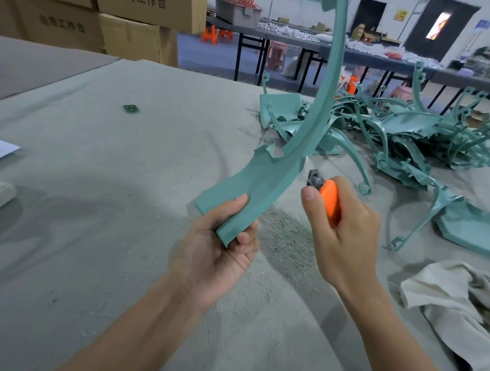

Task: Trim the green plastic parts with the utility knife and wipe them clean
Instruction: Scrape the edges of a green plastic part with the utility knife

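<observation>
Long curved green part [266, 183] was up over the table [113, 194], its lower end gripped in my left hand [222, 256], thumb on top, fingers curled under. My right hand [345, 230] was wrapped round the orange knife [329, 200], tip just beside the part's edge. Pile of green parts [407, 130] behind, rag [456, 303] at right, shavings [286, 239] beneath.

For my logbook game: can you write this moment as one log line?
left hand: holds curved green part | right hand: grips orange utility knife, tip beside part's edge | cloth: lying on table, untouched | stage: trimming
</observation>
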{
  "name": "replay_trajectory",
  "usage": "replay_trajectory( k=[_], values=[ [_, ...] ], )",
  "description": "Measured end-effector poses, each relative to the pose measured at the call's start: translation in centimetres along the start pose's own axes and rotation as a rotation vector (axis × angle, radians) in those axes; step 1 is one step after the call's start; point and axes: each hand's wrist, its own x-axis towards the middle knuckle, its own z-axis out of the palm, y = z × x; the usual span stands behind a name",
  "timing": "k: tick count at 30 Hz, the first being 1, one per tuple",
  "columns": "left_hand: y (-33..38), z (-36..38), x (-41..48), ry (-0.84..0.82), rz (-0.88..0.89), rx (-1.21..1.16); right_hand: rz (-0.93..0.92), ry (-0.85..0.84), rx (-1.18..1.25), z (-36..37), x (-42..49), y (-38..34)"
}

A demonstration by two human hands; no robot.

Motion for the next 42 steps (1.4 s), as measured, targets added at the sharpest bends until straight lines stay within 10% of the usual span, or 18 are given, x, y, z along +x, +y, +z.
replay_trajectory(
  k=[24,32,42],
  values=[
    [-0.4,-0.3,-0.1,-0.055,-0.038,-0.041,0.060,0.064,-0.030,0.2,1.0,0.8],
    [-0.4,0.5,0.3,-0.003,0.172,0.235,0.375,-0.007,0.705,-0.2,0.1,-0.3],
    [-0.7,-0.1,0.7,0.066,0.471,0.699,0.425,-0.116,0.792,-0.6,-0.1,-0.6]
  ],
)
